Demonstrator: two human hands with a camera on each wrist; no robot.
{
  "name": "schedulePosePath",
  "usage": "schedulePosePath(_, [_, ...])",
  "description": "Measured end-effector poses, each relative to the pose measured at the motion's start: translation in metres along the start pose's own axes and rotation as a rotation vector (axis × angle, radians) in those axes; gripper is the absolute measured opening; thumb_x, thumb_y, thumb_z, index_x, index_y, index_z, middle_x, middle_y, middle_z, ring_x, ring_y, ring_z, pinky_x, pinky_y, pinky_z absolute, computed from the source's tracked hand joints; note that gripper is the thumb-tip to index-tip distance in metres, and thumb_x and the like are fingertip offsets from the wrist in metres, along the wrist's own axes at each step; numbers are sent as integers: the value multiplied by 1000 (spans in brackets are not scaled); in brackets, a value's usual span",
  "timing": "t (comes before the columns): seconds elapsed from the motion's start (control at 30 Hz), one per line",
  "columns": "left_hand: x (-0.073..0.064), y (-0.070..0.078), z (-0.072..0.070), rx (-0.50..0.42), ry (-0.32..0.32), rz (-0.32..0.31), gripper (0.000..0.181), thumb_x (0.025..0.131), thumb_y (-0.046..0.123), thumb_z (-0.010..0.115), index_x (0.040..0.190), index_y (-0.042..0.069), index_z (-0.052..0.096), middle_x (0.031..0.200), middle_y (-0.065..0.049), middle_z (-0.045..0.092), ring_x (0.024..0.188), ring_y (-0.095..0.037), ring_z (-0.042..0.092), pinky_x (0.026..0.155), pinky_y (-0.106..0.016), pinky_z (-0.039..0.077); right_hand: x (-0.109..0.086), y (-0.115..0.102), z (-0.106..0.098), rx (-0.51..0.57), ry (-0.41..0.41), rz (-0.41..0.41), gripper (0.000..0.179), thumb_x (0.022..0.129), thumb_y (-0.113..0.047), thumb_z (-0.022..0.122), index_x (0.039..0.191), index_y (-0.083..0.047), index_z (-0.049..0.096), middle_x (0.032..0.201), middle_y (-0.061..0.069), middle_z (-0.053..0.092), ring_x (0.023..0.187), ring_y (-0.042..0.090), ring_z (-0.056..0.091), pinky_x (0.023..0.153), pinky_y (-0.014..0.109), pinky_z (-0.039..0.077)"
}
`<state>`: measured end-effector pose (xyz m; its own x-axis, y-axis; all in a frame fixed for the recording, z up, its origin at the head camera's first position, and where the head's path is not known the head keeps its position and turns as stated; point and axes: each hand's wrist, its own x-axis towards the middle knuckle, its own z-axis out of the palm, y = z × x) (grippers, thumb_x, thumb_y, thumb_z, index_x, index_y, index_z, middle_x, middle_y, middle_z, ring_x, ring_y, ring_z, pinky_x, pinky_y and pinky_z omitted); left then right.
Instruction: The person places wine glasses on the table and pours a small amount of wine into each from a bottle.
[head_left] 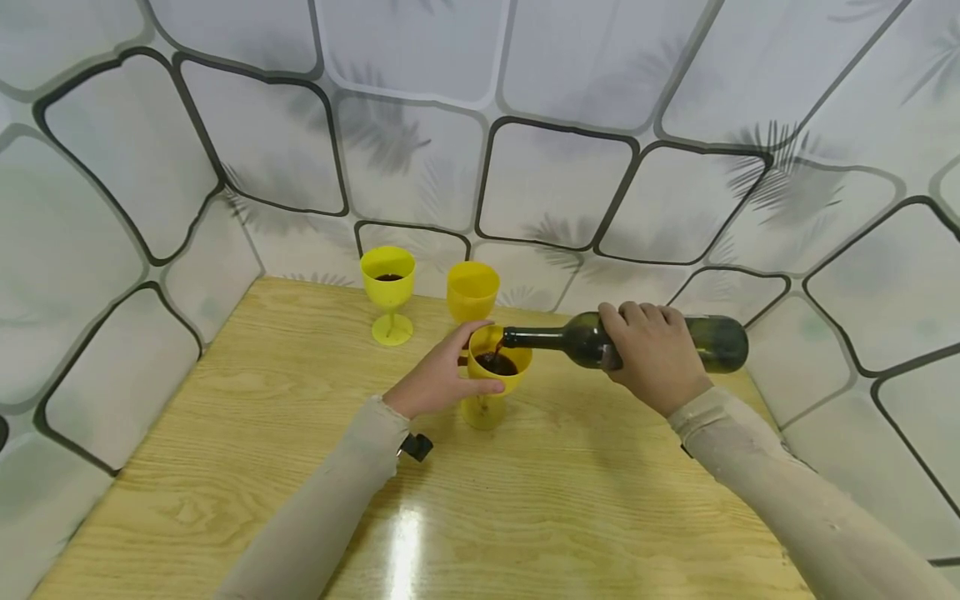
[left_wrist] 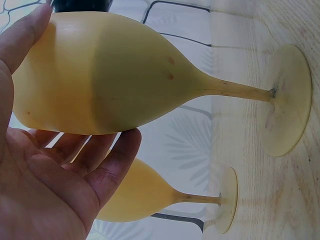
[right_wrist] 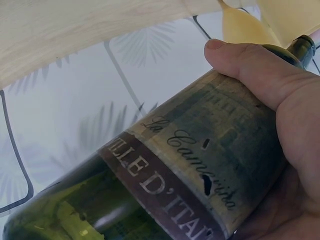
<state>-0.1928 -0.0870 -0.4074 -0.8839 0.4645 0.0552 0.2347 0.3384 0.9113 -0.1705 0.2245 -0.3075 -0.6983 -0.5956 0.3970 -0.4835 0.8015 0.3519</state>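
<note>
My left hand (head_left: 437, 377) holds an orange-yellow plastic wine goblet (head_left: 516, 382) by its bowl, thumb on the near side and fingers on the far side. Dark red liquid (head_left: 497, 363) lies inside the bowl. In the left wrist view the goblet (left_wrist: 135, 70) stands with its foot at the wooden tabletop. My right hand (head_left: 654, 354) grips a dark green wine bottle (head_left: 722, 343) round its body and holds it nearly level. Its mouth is over the goblet's rim, and a thin dark stream runs down from it. A worn label (right_wrist: 200, 155) shows in the right wrist view.
Behind the held goblet stands another orange goblet (head_left: 472, 290), partly hidden. A brighter yellow goblet (head_left: 388, 287) with dark liquid in it stands at the back left. The wooden table (head_left: 225, 467) meets patterned walls (head_left: 555, 183) at the back and sides.
</note>
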Motion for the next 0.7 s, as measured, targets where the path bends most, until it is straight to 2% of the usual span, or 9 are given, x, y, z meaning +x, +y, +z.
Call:
schedulePosePath(0.33, [-1,-1,0,-4,-4,-9,95,84,55,83,161,35,30,161,1,38,139,-30,46,111,-55,45,0,-1,0,13,-20,10,44,77,-14,82,108,-3,55,92,19,64,85,43,66,77,63,55])
schedulePosePath(0.7, [-1,-1,0,1,-4,-10,97,84,55,83,162,33,29,162,-1,36,140,-31,45,111,-56,44,-1,-1,-2,13,-26,15,44,77,-14,82,109,-3,55,92,19,63,84,42,66,76,63,54])
